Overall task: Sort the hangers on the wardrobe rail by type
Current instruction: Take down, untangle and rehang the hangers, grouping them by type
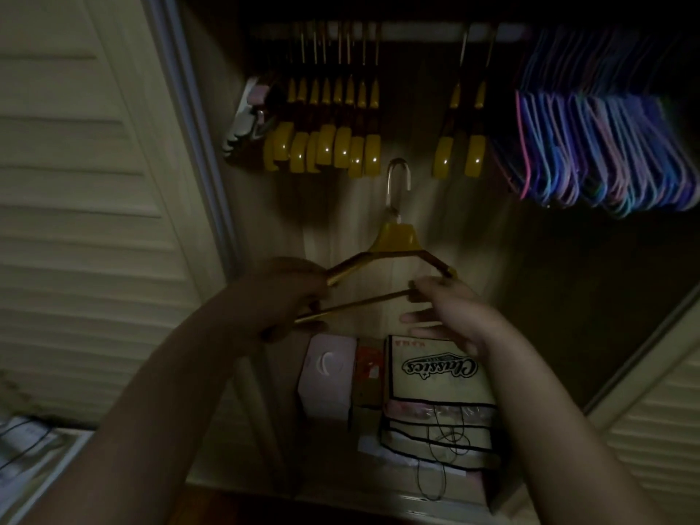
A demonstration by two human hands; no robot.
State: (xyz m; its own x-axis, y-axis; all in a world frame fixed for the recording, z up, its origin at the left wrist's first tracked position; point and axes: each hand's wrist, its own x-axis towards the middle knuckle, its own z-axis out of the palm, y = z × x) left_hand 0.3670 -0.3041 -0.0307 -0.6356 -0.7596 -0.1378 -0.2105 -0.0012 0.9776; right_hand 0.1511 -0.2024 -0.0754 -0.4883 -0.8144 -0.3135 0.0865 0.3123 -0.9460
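Observation:
I hold a yellow hanger (396, 240) with a metal hook off the rail, in front of the open wardrobe. My left hand (280, 293) grips its left arm and the crossbar end. My right hand (450, 312) pinches the right end of the crossbar, its other fingers spread. On the rail (416, 32) hang several yellow hangers (325, 142) at the left, two more yellow hangers (460, 145) in the middle, and a dense bunch of thin purple and blue hangers (606, 153) at the right. A few pale hangers (246, 115) sit at the far left.
Louvred doors stand at the left (87, 183) and lower right (655, 430). On the wardrobe floor lie a pink box (327, 377) and a stack of boxes, the top one marked "Classics" (439, 369). A gap on the rail lies between the two yellow groups.

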